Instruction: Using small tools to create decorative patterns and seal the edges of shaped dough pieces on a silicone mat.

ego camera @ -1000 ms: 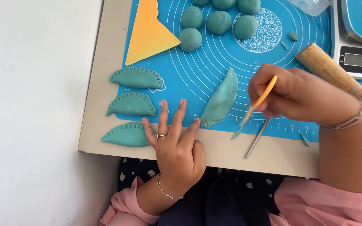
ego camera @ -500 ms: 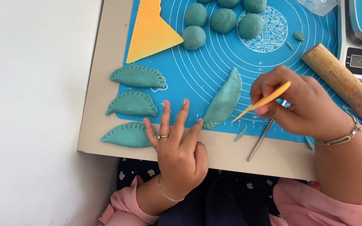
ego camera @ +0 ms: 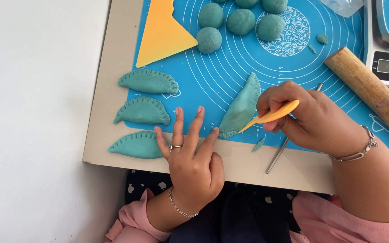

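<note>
**Teal dough on a blue mat**

Teal dough covers a blue silicone mat (ego camera: 230, 76) printed with white rings, laid on a beige board (ego camera: 109, 90) over the white table (ego camera: 32, 112). The right hand (ego camera: 311, 117) grips a slim orange modelling tool (ego camera: 271, 116), its tip touching the near end of a folded half-moon dough piece (ego camera: 241, 108) close to the mat's near edge. The left hand (ego camera: 194, 162) lies flat with fingers spread, one fingertip at that same end. Three crimped dumplings (ego camera: 147, 82) line the mat's left edge. Round dough balls (ego camera: 241, 21) sit at the far edge beside an orange scraper (ego camera: 163, 36); a wooden rolling pin (ego camera: 370, 90) lies right.
</note>
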